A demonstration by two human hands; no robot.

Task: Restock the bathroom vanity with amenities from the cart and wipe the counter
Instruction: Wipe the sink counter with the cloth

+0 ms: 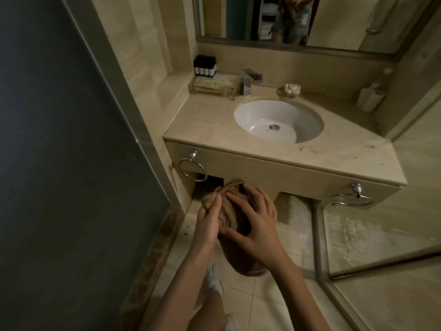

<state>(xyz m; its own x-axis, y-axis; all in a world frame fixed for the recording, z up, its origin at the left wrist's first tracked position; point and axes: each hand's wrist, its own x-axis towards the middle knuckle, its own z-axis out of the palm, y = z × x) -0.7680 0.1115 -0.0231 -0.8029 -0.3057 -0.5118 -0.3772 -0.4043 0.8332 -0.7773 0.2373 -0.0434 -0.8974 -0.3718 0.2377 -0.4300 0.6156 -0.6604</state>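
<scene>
Stood before the vanity with a brown cloth (pixel 235 218) bunched between both hands, below the front edge of the table (pixel 214 130) and well apart from its top. Left hand (pixel 207 225) pinched one corner of the cloth between thumb and fingers; right hand (pixel 256 231) lay spread across the bundle, fingers curled over its far side, gripping it. Judged to be the wiping step, caught at the folding or gathering of the cloth, with no contact yet on the table. Next move would call for lifting the cloth up over the edge and laying it flat on the stone, working round the sink (pixel 278 120) and towards the specks near the right front corner. Counted: one sink, one tap (pixel 250 81), two towel rings (pixel 192 169) (pixel 350 199) on the front panel, one clear tray (pixel 212 88) at the back left with a row of dark bottles (pixel 204 65), probably four, though dim light left the number uncertain. One small dish (pixel 292 90) with white items behind the sink. No cart in view.
</scene>
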